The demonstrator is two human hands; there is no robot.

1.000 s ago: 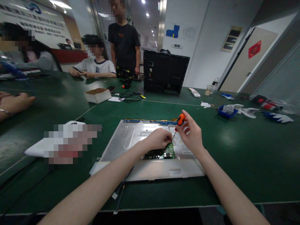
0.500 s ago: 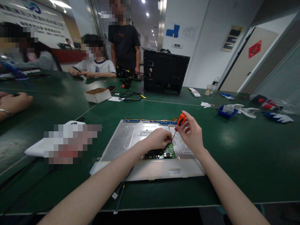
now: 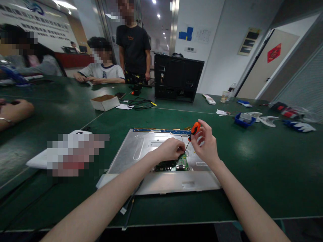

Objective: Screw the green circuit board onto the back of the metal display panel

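Note:
My right hand (image 3: 207, 144) is closed on the orange and black handle of a screwdriver (image 3: 194, 129). The screwdriver leans, its thin shaft running down to the upper edge of a green circuit board (image 3: 185, 162). Beside the tip, my left hand (image 3: 174, 149) is closed, fingers pinched together; what they hold, if anything, is hidden. The board lies on the metal back of a display panel (image 3: 141, 141), flat on the table before me. A blue circuit strip (image 3: 156, 131) runs along the panel's far edge. My left hand and forearm cover part of the board.
Across the green table (image 3: 257, 171) a black monitor housing (image 3: 178, 79) stands upright. An open carton (image 3: 104, 103) and black cable (image 3: 141, 103) lie left of it. A blue tray (image 3: 244, 120) and gloves (image 3: 299, 126) are at right. Other people sit and stand at the far left.
My right hand and the screwdriver handle have shifted very slightly. The left hand stays where it was.

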